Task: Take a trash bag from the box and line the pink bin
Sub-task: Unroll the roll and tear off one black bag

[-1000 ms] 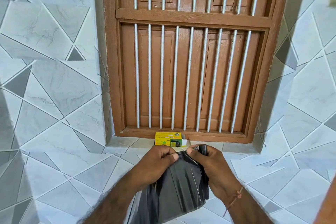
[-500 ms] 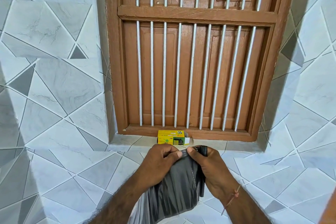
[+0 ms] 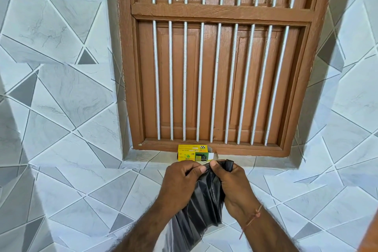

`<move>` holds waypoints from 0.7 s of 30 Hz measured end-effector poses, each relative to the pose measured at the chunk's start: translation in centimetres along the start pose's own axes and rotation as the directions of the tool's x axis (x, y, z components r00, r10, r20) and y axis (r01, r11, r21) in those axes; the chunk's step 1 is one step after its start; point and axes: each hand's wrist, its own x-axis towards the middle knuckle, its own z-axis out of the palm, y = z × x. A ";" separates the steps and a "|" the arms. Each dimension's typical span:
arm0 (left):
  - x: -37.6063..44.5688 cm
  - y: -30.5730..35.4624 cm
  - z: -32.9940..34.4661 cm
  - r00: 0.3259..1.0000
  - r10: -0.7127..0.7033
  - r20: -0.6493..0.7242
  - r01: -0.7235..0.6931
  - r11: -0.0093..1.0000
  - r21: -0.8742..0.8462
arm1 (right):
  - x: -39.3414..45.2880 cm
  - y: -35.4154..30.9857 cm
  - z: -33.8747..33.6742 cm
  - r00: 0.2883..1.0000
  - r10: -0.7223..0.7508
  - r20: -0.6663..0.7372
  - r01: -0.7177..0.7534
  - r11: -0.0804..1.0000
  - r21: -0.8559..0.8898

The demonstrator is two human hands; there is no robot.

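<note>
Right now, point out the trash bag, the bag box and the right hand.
trash bag [image 3: 201, 202], head view, creased black middle.
bag box [image 3: 191, 153], head view, yellow front face.
right hand [image 3: 233, 184], head view, back of hand.

Two bare forearms reach in from the bottom edge of the view, both sleeveless as far as the frame shows and both covered with dark hair along their outer sides. The left hand [image 3: 183, 178] wears no ring, band or watch, and its short, trimmed thumbnail shows plainly. The right hand [image 3: 232, 182] is likewise bare of rings, but a thin reddish-orange thread [image 3: 253, 218] is tied round its wrist, knotted on the outer side with a loose end trailing down along the forearm.
</note>
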 end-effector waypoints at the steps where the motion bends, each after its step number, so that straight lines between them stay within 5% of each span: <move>1: -0.1 0.1 0.0 1.000 -0.006 -0.007 0.006 1.000 0.001 | 0.2 0.1 0.0 1.000 0.022 -0.004 -0.022 1.000 0.012; 8: -0.6 -1.4 -4.1 0.963 -0.131 -0.234 0.133 0.991 -0.005 | 3.7 -2.2 -5.5 0.945 0.149 -0.290 -0.035 0.930 0.365; 14: -2.5 -2.6 -6.3 0.986 -0.168 0.014 0.132 0.818 0.560 | 3.2 -2.4 -5.2 0.962 0.185 -0.201 -0.085 0.903 0.422; 21: -5.1 -0.5 -1.5 0.968 -0.179 0.178 0.095 0.911 0.401 | 1.9 -2.3 -2.6 0.962 0.255 0.097 -0.262 0.766 0.587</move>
